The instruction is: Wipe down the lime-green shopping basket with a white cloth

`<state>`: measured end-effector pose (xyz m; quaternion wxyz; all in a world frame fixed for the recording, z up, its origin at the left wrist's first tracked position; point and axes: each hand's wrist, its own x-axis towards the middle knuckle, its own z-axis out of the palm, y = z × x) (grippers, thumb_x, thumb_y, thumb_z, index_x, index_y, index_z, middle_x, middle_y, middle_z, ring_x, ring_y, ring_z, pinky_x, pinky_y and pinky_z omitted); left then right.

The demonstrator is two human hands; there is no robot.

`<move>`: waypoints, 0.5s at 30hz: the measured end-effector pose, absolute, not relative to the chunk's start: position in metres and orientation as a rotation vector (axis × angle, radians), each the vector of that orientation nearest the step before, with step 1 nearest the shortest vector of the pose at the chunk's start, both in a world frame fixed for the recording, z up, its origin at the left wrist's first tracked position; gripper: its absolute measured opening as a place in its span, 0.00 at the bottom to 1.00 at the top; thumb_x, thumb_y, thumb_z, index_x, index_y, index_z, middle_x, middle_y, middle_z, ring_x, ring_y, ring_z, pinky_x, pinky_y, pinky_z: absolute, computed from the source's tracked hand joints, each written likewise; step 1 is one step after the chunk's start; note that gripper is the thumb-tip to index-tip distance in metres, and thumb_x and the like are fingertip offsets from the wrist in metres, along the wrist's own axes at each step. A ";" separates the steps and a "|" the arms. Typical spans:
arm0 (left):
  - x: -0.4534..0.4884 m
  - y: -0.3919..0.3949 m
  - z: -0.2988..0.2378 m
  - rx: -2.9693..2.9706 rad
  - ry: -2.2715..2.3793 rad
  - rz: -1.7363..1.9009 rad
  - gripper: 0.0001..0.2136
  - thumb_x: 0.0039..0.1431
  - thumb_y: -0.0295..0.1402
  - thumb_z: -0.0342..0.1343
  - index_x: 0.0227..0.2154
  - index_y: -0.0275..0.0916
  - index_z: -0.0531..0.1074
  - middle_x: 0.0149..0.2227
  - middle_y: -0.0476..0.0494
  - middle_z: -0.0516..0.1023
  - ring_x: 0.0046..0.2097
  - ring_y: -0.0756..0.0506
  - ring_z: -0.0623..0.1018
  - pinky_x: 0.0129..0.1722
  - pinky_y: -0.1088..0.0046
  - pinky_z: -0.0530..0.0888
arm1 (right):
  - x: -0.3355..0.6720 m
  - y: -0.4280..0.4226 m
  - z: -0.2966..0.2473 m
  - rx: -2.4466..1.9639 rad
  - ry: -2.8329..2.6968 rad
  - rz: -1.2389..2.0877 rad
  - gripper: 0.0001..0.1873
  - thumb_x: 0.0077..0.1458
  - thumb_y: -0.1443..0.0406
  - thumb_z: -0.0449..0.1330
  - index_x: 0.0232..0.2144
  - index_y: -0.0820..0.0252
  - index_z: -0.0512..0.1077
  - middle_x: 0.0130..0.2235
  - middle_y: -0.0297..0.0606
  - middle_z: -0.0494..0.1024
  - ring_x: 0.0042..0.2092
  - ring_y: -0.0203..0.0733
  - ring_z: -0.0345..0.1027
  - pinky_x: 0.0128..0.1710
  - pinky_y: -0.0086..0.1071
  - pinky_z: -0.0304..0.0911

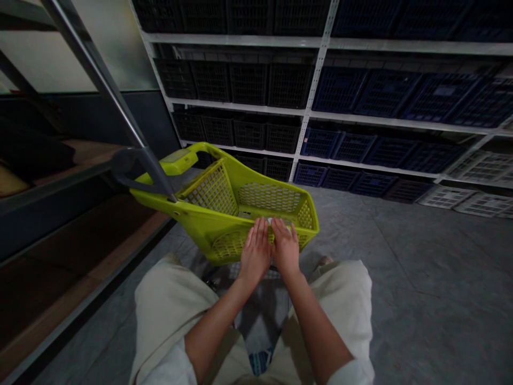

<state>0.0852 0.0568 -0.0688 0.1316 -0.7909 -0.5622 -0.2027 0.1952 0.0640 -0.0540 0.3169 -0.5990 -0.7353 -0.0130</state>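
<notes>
A lime-green plastic shopping cart [192,219] with perforated basket walls stands in front of me, its long side facing me. Both my hands are side by side at the near rim of its basket. My left hand [256,248] lies with its fingers straight and together, pointing away over the rim. Close on its right, my right hand [285,248] has its fingers bent forward over the rim. A bit of something white [270,220] shows by the right fingertips; most of it is hidden, so its kind is unclear.
A grey metal pole [116,101] rises at the cart's handle end. Behind stands a white shelving rack [256,40] with black crates [248,83], blue crates [385,93] and white crates [447,197]. A low wooden-boarded shelf [80,331] runs along the left. Grey concrete floor [409,299] extends right.
</notes>
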 end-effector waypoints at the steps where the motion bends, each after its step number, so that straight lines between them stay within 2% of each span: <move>1: 0.085 0.057 -0.068 -2.298 -1.629 -0.590 0.30 0.68 0.29 0.39 0.69 0.27 0.40 0.71 0.34 0.48 0.72 0.42 0.45 0.69 0.59 0.54 | 0.201 0.063 -0.055 -1.560 -1.945 -0.044 0.34 0.53 0.77 0.50 0.61 0.56 0.65 0.63 0.41 0.69 0.66 0.42 0.59 0.70 0.48 0.37; 4: 0.083 0.056 -0.067 -2.312 -1.616 -0.618 0.31 0.68 0.28 0.39 0.70 0.29 0.36 0.72 0.36 0.47 0.72 0.43 0.45 0.69 0.60 0.54 | 0.234 0.059 -0.065 -1.578 -1.892 -0.084 0.34 0.53 0.78 0.47 0.60 0.53 0.66 0.61 0.38 0.71 0.65 0.40 0.61 0.70 0.51 0.32; 7: 0.083 0.055 -0.067 -2.321 -1.608 -0.648 0.31 0.68 0.30 0.38 0.70 0.31 0.32 0.72 0.37 0.45 0.72 0.43 0.46 0.69 0.60 0.54 | 0.274 0.058 -0.078 -1.676 -1.745 -0.105 0.32 0.53 0.77 0.47 0.58 0.54 0.69 0.60 0.40 0.73 0.63 0.41 0.64 0.68 0.53 0.38; 10: 0.086 0.054 -0.069 -2.317 -1.616 -0.663 0.32 0.68 0.30 0.39 0.70 0.31 0.33 0.72 0.37 0.44 0.72 0.43 0.45 0.69 0.60 0.53 | 0.294 0.059 -0.087 -1.772 -1.590 -0.081 0.31 0.53 0.76 0.46 0.55 0.55 0.71 0.59 0.42 0.74 0.62 0.44 0.65 0.67 0.56 0.42; 13: 0.091 0.054 -0.069 -2.303 -1.627 -0.672 0.32 0.68 0.29 0.40 0.70 0.30 0.34 0.72 0.37 0.44 0.72 0.42 0.44 0.69 0.59 0.54 | 0.277 0.061 -0.087 -1.839 -1.458 -0.079 0.31 0.52 0.76 0.45 0.55 0.59 0.72 0.58 0.44 0.74 0.63 0.47 0.64 0.67 0.59 0.40; 15: 0.093 0.054 -0.070 -2.292 -1.640 -0.675 0.31 0.67 0.29 0.40 0.70 0.28 0.36 0.72 0.36 0.45 0.72 0.42 0.44 0.69 0.59 0.54 | 0.249 0.063 -0.081 -1.816 -1.481 -0.089 0.32 0.52 0.77 0.45 0.57 0.60 0.70 0.59 0.44 0.73 0.64 0.46 0.62 0.67 0.57 0.38</move>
